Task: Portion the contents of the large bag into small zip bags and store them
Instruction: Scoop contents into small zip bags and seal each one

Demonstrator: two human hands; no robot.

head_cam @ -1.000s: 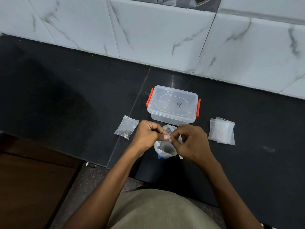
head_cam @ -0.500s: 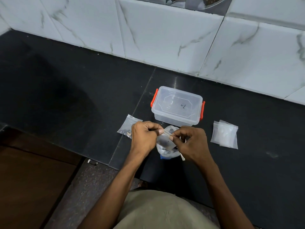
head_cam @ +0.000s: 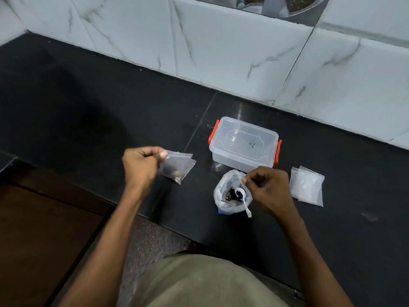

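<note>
Nearest us, the large bag (head_cam: 230, 196) stands open on the black counter (head_cam: 88, 120), a white spoon (head_cam: 243, 199) inside it. Our right hand (head_cam: 269, 189) pinches the bag's rim. Our left hand (head_cam: 141, 166) is clamped on a small zip bag (head_cam: 177, 167), which overlaps another. Empty zip bags (head_cam: 306, 186) lie to the right. Farther back sits a lidded clear container (head_cam: 243, 144) with orange latches.

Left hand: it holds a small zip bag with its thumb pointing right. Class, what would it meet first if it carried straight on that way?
Probably the clear lidded container. The left hand with its zip bag points right; depth and height are unclear.
</note>
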